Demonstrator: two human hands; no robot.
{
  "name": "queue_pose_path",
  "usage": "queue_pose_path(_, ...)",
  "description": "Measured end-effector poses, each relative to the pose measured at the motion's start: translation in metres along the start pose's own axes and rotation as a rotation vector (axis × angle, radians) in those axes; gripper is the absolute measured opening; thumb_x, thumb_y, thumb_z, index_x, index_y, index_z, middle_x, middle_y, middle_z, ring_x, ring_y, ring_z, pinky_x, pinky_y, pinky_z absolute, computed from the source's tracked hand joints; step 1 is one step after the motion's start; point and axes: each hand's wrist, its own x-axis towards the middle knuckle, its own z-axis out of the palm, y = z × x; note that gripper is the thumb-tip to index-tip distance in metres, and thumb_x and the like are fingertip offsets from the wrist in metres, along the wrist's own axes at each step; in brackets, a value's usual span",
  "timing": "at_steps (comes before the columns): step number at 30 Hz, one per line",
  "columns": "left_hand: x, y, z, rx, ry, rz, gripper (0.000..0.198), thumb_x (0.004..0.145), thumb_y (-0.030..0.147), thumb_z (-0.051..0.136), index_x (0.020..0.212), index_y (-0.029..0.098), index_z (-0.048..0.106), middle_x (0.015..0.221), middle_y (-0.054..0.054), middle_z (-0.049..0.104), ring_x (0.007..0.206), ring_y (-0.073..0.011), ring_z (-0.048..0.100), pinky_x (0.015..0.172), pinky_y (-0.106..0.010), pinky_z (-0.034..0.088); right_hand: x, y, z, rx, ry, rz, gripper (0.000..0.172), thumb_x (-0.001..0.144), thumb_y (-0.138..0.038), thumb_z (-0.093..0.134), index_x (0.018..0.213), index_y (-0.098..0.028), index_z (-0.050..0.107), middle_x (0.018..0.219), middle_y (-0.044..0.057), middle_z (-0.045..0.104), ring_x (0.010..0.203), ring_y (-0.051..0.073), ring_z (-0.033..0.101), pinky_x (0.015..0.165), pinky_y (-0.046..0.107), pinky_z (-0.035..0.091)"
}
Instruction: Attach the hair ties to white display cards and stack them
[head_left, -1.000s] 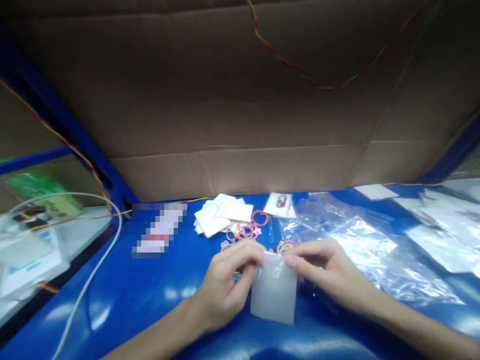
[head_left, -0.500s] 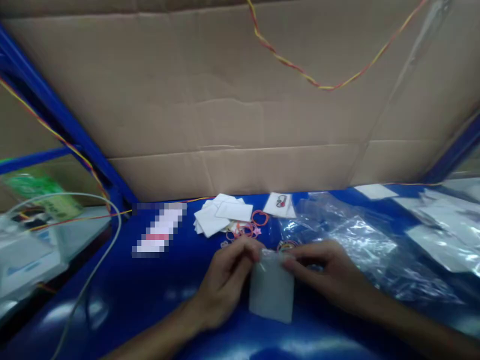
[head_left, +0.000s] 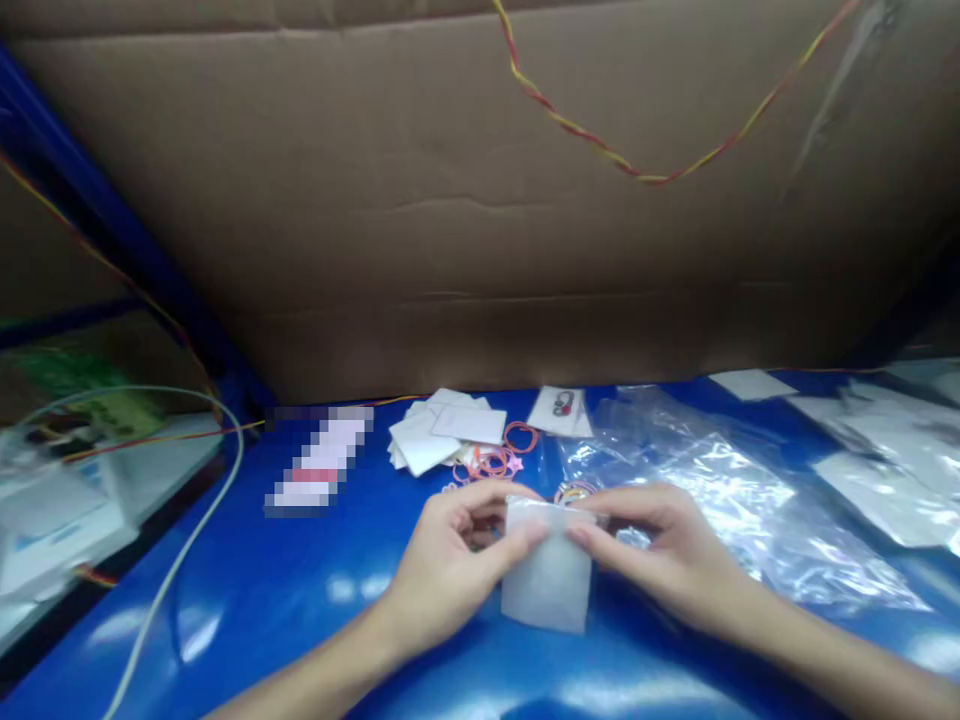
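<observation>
- Cardboard wall (head_left: pixel 420 220): brown, creased across its width, closing off the far side of the scene; red-and-yellow twisted wire (head_left: pixel 600 152) draped in front of it.
- Blue table (head_left: pixel 300 600): glossy, with pale reflections, running from the near edge to the foot of the cardboard.
- Heap of clear bags (head_left: pixel 720 490): crinkled and shiny, on the right half of the table, just beyond the right hand.
- Left hand (head_left: pixel 450 565): near centre, thumb and forefinger pinched on the upper left corner of the frosted pouch, remaining fingers curled.
- Right hand (head_left: pixel 660 550): near centre-right, thumb and forefinger pinched on the upper right corner of the same pouch.
- Frosted pouch (head_left: pixel 549 575): small, flat, roughly square, milky and translucent; held by its top edge between both hands in the near centre, slightly tilted, lower edge close to the table; contact there impossible to tell. Contents not discernible.
- White cards (head_left: pixel 442 432): loose overlapping stack, far centre, well beyond the hands.
- Orange rings (head_left: pixel 496 460): thin loops clustered just right of the cards, between them and the hands.
</observation>
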Motion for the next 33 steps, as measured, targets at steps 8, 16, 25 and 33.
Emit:
queue_pose_path(8,-0.001,0.004,-0.001,-0.060,0.038,0.014,0.017,0.083,0.032,0.080,0.087,0.015,0.081,0.085,-0.008,0.082,0.075,-0.0224,0.075,0.069,-0.029,0.058,0.003,0.004,0.002,0.239,0.004,0.195,0.028,0.093,-0.044,0.073,0.102,-0.018,0.082,0.085,0.006,0.079,0.061,0.014,0.063,0.054,0.023,0.051)
queue_pose_path(16,-0.004,0.009,0.004,0.090,-0.006,0.040,0.020,0.084,0.035,0.079,0.086,0.016,0.081,0.081,-0.008,0.081,0.069,-0.0215,0.071,0.062,-0.027,0.056,0.000,-0.003,0.004,0.069,-0.032,0.045,0.025,0.097,-0.041,0.067,0.094,-0.021,0.084,0.083,0.004,0.079,0.070,0.017,0.067,0.063,0.024,0.052)
queue_pose_path(25,0.003,0.005,-0.005,-0.060,-0.071,-0.040,0.032,0.092,0.044,0.070,0.095,0.015,0.083,0.067,-0.005,0.074,0.051,-0.0153,0.061,0.050,-0.025,0.052,0.003,0.004,0.001,0.378,-0.013,0.207,0.032,0.093,-0.045,0.072,0.110,-0.019,0.079,0.079,0.003,0.076,0.058,0.013,0.062,0.053,0.022,0.052)
queue_pose_path(33,-0.002,0.004,-0.012,0.050,0.153,0.076,0.055,0.102,0.058,0.045,0.117,0.016,0.076,0.088,-0.009,0.075,0.060,-0.0169,0.062,0.051,-0.026,0.050,0.010,0.008,-0.012,0.350,-0.024,0.332,0.036,0.091,-0.044,0.073,0.115,-0.017,0.079,0.091,0.008,0.081,0.067,0.017,0.070,0.057,0.025,0.053)
